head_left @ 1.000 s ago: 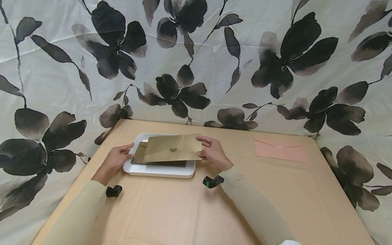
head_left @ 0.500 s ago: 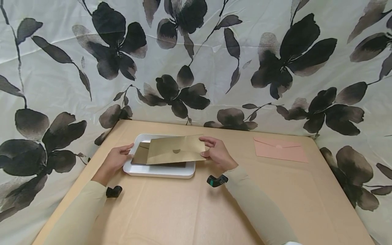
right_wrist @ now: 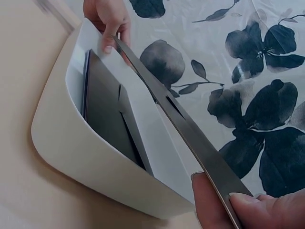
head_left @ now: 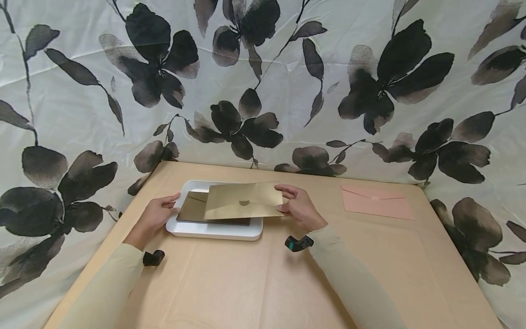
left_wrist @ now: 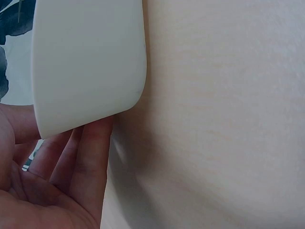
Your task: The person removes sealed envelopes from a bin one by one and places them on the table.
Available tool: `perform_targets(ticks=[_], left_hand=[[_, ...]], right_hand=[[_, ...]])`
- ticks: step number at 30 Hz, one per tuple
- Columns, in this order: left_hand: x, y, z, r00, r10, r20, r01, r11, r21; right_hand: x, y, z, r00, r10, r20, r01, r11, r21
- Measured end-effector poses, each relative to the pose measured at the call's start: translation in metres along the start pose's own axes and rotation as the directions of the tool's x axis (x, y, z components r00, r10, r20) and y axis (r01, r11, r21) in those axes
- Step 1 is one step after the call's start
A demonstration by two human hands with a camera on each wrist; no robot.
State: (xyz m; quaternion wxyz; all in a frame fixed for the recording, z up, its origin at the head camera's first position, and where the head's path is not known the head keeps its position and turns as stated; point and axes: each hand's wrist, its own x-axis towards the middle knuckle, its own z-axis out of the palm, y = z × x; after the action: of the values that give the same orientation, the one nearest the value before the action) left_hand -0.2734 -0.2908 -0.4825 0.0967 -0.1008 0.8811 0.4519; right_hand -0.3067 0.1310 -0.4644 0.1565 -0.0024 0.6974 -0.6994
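Observation:
A white tray [head_left: 213, 233] stands on the table, and a brownish envelope [head_left: 191, 211] lies inside it. My right hand [head_left: 303, 211] pinches the right end of a gold envelope [head_left: 244, 201] between thumb and fingers. That envelope hangs tilted over the tray's right part, hiding some of the brownish one; in the right wrist view it appears nearly edge-on above the rim. At the tray's left side, my left hand [head_left: 152, 218] grips the rim. The right wrist view shows the left thumb [right_wrist: 108, 44] over the rim, and the left wrist view shows fingers [left_wrist: 93, 157] against the outer wall.
A pink envelope [head_left: 378, 202] lies flat at the table's back right. Behind the wooden table [head_left: 230, 283] hangs a pale cloth [head_left: 296, 98] printed with dark flowers. Each wrist wears a small black device.
My right hand has drawn the gold envelope a little to the right, uncovering more of the brownish envelope. The left hand and the tray have stayed in place.

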Motion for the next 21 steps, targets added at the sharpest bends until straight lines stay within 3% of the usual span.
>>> perform_targets(ticks=[21], left_hand=[[0.002,-0.003,0.002,1.0,-0.007,-0.007,0.007,1.0,-0.015]], right_hand=[[-0.007,-0.002,-0.031,1.0,0.008,-0.011,-0.008,1.0,-0.005]])
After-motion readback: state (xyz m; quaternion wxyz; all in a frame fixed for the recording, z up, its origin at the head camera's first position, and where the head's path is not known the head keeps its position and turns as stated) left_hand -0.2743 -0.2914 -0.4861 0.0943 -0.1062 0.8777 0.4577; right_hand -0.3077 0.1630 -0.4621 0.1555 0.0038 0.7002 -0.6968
